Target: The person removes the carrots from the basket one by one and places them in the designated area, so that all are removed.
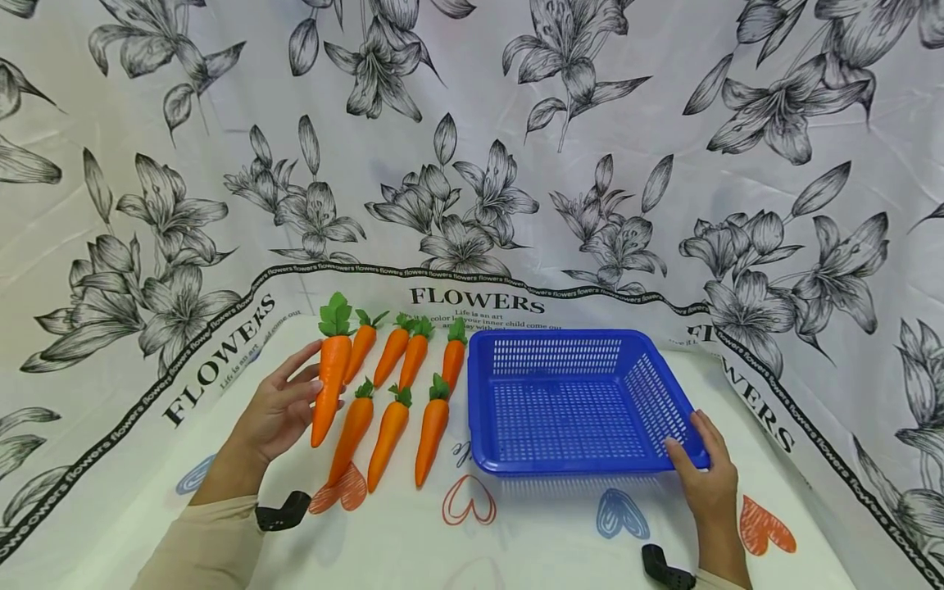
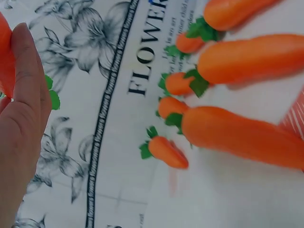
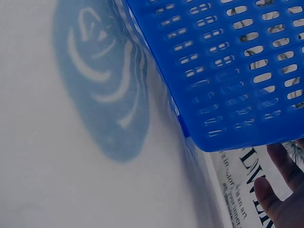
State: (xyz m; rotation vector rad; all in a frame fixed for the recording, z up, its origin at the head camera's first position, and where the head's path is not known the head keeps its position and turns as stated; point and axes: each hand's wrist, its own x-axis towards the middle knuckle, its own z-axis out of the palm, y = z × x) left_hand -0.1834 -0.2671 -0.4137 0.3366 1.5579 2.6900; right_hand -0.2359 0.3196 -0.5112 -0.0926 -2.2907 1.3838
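Observation:
In the head view my left hand point(image 1: 283, 403) holds an orange toy carrot point(image 1: 333, 369) with green leaves upright at the left end of the carrots. The left wrist view shows my fingers point(image 2: 27, 66) along that carrot point(image 2: 4, 57), which is partly cut off by the frame. My right hand point(image 1: 710, 471) is at the near right corner of a blue plastic basket point(image 1: 479, 410). Its fingers touch the basket's rim there, while in the right wrist view the thumb point(image 3: 266, 192) stands a little apart from the rim. No things show inside the basket.
Several more carrots lie left of the basket: a front row with a near carrot point(image 1: 431, 442), and a back row with a smaller-looking carrot point(image 1: 453, 360). A white cloth with printed hearts point(image 1: 469, 501) covers the table. A flower-printed curtain point(image 1: 457, 205) surrounds it.

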